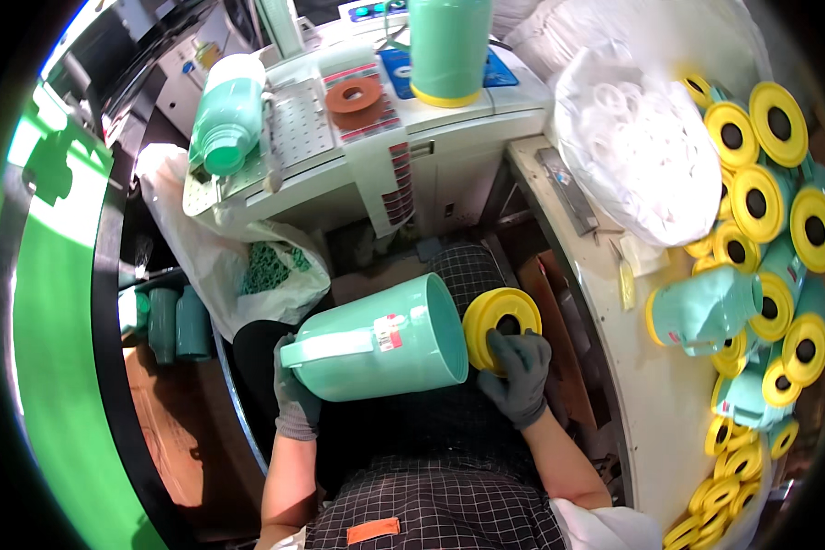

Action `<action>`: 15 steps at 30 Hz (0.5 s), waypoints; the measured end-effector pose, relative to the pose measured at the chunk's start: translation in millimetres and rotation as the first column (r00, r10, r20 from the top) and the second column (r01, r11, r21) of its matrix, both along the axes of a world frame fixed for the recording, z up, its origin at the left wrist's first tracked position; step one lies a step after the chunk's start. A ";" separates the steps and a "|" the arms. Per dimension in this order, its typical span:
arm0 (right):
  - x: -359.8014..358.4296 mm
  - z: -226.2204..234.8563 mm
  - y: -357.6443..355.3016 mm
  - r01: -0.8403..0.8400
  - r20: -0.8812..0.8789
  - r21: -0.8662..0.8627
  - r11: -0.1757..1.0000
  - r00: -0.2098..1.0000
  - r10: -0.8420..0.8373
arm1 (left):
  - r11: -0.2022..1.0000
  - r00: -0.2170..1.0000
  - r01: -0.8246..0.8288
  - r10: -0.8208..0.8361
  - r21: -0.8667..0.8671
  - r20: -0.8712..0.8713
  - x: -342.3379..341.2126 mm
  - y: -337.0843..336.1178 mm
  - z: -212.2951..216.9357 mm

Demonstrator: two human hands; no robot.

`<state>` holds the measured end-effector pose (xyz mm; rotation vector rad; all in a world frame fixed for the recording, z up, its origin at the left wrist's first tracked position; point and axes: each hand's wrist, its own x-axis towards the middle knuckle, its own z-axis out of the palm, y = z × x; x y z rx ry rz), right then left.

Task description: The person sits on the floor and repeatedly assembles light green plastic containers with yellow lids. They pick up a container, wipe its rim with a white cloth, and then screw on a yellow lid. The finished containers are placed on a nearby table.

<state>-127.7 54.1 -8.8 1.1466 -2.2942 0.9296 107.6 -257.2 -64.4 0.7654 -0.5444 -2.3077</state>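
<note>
Glossy mint plastic jug [385, 339]; smooth yellow plastic lid [500, 316]; matt grey knit gloves.

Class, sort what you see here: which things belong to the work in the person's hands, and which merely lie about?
In hand:
left hand holding green jug
right hand holding yellow lid
stacked yellow lids

Lying about:
white bag of rings
brown ring
green bottle

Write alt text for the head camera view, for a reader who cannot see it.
A seated person in grey gloves holds a mint-green plastic jug on its side with the left hand, while the right hand holds a yellow ring lid at its open mouth. Yellow lids and green jugs pile up on the white table to the right; a white machine stands ahead.
</note>
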 end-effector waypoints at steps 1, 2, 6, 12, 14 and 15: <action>5.1 3.7 0.5 -0.064 -0.040 0.062 0.996 0.997 0.066 | 0.999 1.000 -0.006 0.005 0.037 0.012 -0.4 5.2 -0.8; 1.9 -1.0 1.3 -0.049 -0.026 0.061 0.997 0.998 0.051 | 0.997 1.000 -0.005 0.003 0.072 0.024 -2.1 9.0 -0.1; -30.9 1.8 -5.9 0.108 0.357 -0.219 0.970 0.934 -0.024 | 0.987 0.986 0.157 -0.155 -0.030 0.058 -31.0 27.8 47.6; -37.2 78.4 -48.6 -0.271 0.193 -0.439 0.857 0.903 0.384 | 0.908 0.969 0.214 -0.152 -0.359 0.193 -36.3 37.8 16.2; -37.0 72.0 -45.7 -0.310 0.134 -0.443 0.841 0.905 0.405 | 0.969 0.983 0.183 -0.181 -0.164 0.024 -47.3 45.4 30.5; -36.7 71.9 -44.7 -0.334 0.106 -0.441 0.833 0.903 0.417 | 0.966 0.974 0.214 -0.222 -0.142 -0.040 -47.6 46.8 29.4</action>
